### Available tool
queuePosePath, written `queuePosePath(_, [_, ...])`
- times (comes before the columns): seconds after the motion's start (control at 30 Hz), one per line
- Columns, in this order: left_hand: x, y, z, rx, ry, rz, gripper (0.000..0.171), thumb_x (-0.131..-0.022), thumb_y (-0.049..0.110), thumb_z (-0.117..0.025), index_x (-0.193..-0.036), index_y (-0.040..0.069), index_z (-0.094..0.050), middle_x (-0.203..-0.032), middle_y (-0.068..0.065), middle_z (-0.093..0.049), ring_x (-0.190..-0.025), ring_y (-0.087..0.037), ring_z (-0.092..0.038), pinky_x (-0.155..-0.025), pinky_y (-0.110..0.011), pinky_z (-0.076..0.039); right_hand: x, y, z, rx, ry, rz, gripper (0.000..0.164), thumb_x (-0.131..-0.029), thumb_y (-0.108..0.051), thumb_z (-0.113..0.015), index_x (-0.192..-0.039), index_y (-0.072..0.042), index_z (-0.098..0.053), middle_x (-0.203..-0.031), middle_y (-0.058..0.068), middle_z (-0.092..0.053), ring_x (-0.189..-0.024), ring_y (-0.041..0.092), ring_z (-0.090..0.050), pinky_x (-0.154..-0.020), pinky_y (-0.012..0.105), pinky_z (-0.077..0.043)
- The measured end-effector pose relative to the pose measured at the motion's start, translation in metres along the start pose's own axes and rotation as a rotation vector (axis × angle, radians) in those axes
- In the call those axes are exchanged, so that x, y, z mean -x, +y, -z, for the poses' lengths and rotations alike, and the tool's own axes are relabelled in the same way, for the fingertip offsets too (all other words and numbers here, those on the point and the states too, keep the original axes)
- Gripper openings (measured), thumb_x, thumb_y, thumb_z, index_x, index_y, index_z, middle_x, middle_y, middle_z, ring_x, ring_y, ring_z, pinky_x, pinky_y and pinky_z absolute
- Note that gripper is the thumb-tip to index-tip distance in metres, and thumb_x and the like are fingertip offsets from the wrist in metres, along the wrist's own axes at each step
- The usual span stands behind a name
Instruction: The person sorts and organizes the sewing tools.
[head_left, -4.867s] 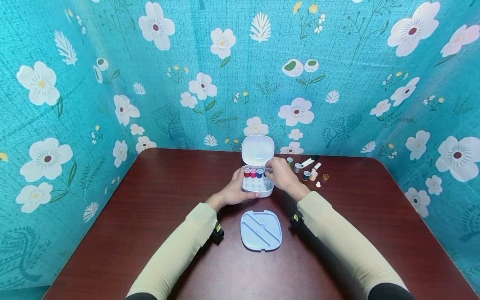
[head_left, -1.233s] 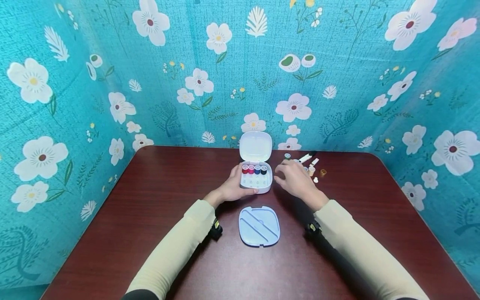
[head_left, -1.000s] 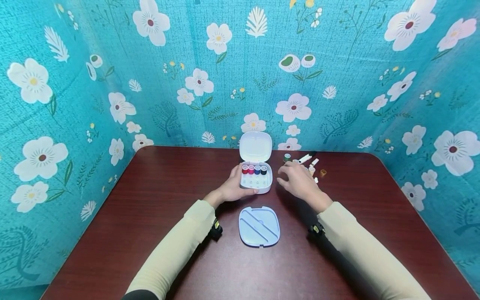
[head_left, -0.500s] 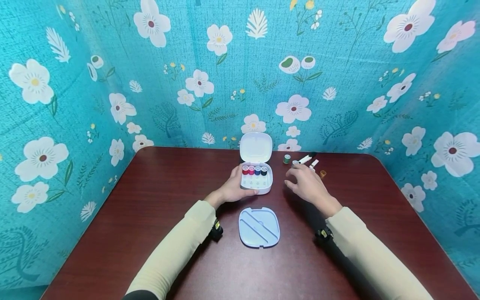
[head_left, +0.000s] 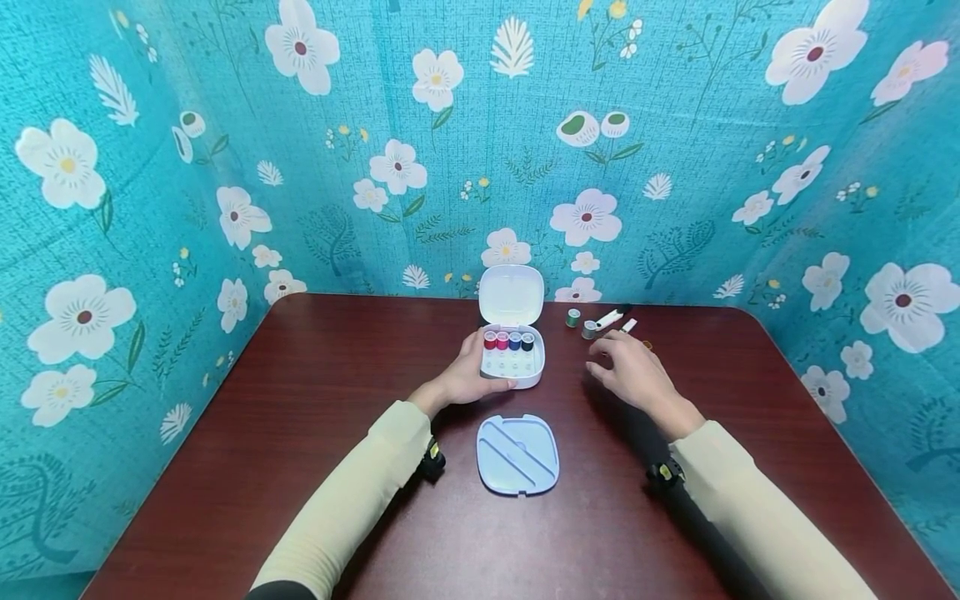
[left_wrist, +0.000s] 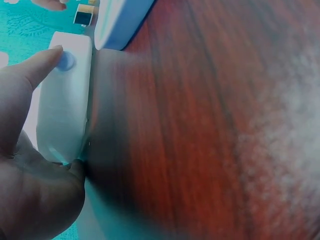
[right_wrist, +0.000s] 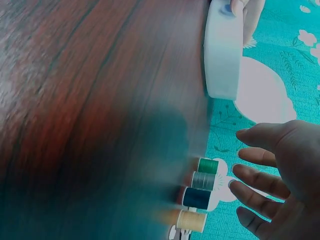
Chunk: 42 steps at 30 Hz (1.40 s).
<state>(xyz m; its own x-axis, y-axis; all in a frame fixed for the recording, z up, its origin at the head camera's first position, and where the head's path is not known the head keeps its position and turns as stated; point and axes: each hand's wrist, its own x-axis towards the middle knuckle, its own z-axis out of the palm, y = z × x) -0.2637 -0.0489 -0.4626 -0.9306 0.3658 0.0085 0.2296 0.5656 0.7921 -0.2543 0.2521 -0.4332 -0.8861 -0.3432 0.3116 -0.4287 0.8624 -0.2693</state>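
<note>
My left hand [head_left: 465, 373] grips the near left corner of a white sewing box [head_left: 530, 379], thumb on its front and fingers along its side. The lid [head_left: 512, 294] stands raised at the back. Inside, red [head_left: 491, 340], pink [head_left: 502, 340], blue [head_left: 515, 341] and black [head_left: 527, 342] thread spools form the back row above bare pegs. My right hand [head_left: 633, 371] hovers right of the box, fingers spread and holding nothing. Near it in the right wrist view stand green [right_wrist: 208, 166], grey [right_wrist: 203, 180], dark blue [right_wrist: 196, 198] and beige [right_wrist: 192, 221] thread spools.
A pale blue grooved tray [head_left: 517, 456] lies on the dark wooden table [head_left: 330, 350] in front of the box. Beyond the right hand lie a white tool with a black end [head_left: 611, 318], a small white piece [head_left: 628, 326] and a partly hidden gold ring [head_left: 647, 343].
The black spool went from my right hand into the box's back row. Since then the right hand has drawn away rightward, uncovering the green and grey spools. The left hand keeps its grip.
</note>
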Motion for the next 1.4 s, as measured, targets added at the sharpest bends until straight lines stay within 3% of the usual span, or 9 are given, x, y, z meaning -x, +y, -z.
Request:
queuePosePath(0.27, [-0.001, -0.002, -0.001, -0.035, -0.013, 0.05, 0.119, -0.07, 0.049, -0.078, -0.151, 0.015, 0.002, -0.152, -0.006, -0.008, -0.132, -0.022, -0.026, -0.107, -0.038, -0.028, 0.004, 0.011, 0.004, -0.026, 0.003, -0.011, 0.023, -0.081, -0.023, -0.072, -0.101, -0.01, -0.07, -0.091, 0.005, -0.062, -0.079, 0.021, -0.055, -0.065, 0.041, -0.048])
queuePosePath(0.5, [-0.003, -0.005, -0.002, -0.03, -0.008, 0.03, 0.117, -0.07, 0.048, -0.079, -0.151, 0.015, -0.001, -0.15, -0.006, -0.01, -0.131, -0.023, -0.026, -0.107, -0.039, -0.029, 0.006, 0.018, 0.005, -0.062, -0.01, -0.051, 0.023, -0.081, -0.02, -0.072, -0.101, -0.009, -0.069, -0.099, 0.01, -0.064, -0.099, 0.029, -0.058, -0.074, 0.048, -0.049])
queuePosePath(0.67, [-0.001, -0.003, -0.001, -0.034, -0.011, 0.022, 0.116, -0.071, 0.046, -0.078, -0.151, 0.013, -0.001, -0.15, -0.008, -0.01, -0.131, -0.023, -0.026, -0.107, -0.04, -0.028, 0.009, 0.025, 0.004, -0.075, 0.005, -0.06, 0.024, -0.08, -0.018, -0.073, -0.101, -0.007, -0.069, -0.099, 0.011, -0.062, -0.087, 0.028, -0.06, -0.073, 0.048, -0.049])
queuePosePath(1.4, [-0.001, -0.003, -0.001, -0.033, -0.003, 0.011, 0.117, -0.071, 0.044, -0.079, -0.15, 0.01, -0.001, -0.15, -0.01, -0.011, -0.131, -0.023, -0.026, -0.107, -0.039, -0.028, 0.005, 0.044, 0.003, -0.085, 0.01, -0.122, 0.022, -0.084, -0.017, -0.068, -0.103, -0.005, -0.067, -0.102, 0.013, -0.059, -0.087, 0.027, -0.059, -0.073, 0.045, -0.047])
